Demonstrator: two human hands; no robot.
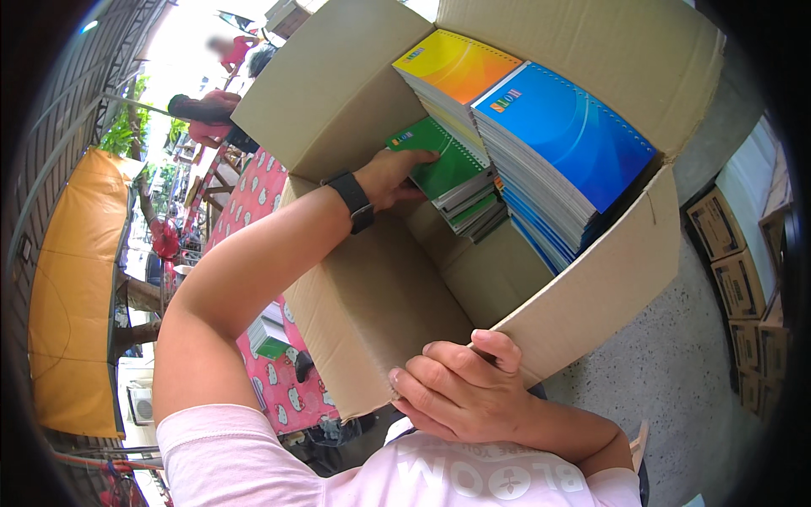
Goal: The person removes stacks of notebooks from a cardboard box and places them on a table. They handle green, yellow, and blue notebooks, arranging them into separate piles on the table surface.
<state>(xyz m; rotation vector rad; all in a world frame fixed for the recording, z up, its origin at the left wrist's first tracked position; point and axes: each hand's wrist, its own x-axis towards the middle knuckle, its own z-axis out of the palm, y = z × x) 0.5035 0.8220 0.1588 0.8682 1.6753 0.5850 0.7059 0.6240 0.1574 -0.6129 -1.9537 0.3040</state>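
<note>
A large cardboard box (608, 279) stands open in front of me, tilted in view, with stacks of spiral notebooks inside. My left hand (393, 177), a dark watch on its wrist, reaches into the box. It grips a small stack of green notebooks (439, 160), thumb on the top cover and fingers at the side, partly hidden. Beside that stack rise a taller pile of yellow-orange notebooks (456, 63) and a tall pile of blue notebooks (562, 127). Close to my chest, my right hand (469, 384) is curled over the box's near edge.
Left of the box is a table with a pink patterned cover (253, 198), with another notebook stack (270, 336) on it. Stacked cartons (735, 279) stand at the right on a grey floor. Two people are in the background at upper left, near an orange tarp (80, 296).
</note>
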